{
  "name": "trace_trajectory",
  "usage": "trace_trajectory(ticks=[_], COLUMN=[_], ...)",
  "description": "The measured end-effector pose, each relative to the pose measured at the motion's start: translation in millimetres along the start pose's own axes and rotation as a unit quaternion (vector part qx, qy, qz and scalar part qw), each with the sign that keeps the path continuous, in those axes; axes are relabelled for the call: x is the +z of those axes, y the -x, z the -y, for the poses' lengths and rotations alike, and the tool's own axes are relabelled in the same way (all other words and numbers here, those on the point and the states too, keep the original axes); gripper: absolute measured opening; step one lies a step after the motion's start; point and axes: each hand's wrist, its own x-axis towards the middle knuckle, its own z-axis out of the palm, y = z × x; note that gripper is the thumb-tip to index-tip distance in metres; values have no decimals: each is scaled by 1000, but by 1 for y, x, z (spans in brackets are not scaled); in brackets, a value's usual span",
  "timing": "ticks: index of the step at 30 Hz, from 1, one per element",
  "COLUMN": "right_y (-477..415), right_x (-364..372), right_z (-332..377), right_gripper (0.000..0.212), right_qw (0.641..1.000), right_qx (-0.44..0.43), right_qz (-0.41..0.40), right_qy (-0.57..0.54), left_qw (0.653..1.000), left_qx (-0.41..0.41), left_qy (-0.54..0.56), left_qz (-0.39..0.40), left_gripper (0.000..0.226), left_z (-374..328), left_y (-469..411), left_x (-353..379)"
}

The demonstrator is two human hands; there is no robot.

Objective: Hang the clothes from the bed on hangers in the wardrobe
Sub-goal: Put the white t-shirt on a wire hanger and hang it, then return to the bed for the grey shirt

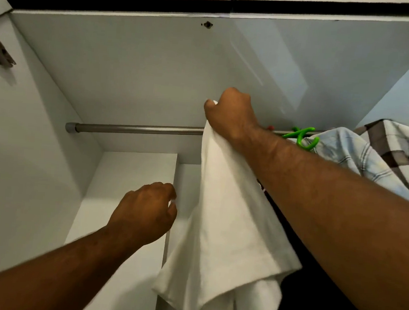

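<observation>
My right hand (232, 112) squeezes the white shirt (227, 218) up at the rail (136, 128); my left hand (144, 211) is loose, empty. Maybe no hook has caught, so letting go could drop it.

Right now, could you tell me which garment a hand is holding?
The plain white garment, gripped by the right hand; the pale blue checked shirt and brown plaid shirt are not held.
</observation>
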Motion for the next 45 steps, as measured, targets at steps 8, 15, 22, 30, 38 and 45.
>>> trace_trajectory(ticks=[8,15,22,30,38,45], right_y=[35,91,165,269,388,506], right_x=[-7,6,2,-57,-125,-211], right_z=[16,37,54,108,237,370], right_gripper=[44,40,51,48,45,43], right_qw=[988,970,963,933,854,685], right_qx=[-130,-235,-211,-169,-150,-163], right_qz=[-48,10,72,34,73,135], right_qy=[61,-60,-153,-316,-493,-697], left_qw=[996,978,952,948,922,830], left_qx=[-36,-68,-64,-29,-58,-159], left_qy=[-76,-193,-292,-305,-362,-503], left_qz=[36,34,66,86,124,182], left_gripper=[30,45,52,54,53,50], left_z=[7,24,35,18,-42,-116], left_y=[11,49,102,205,344,470], left_x=[-35,-94,-182,-307,-475,-651])
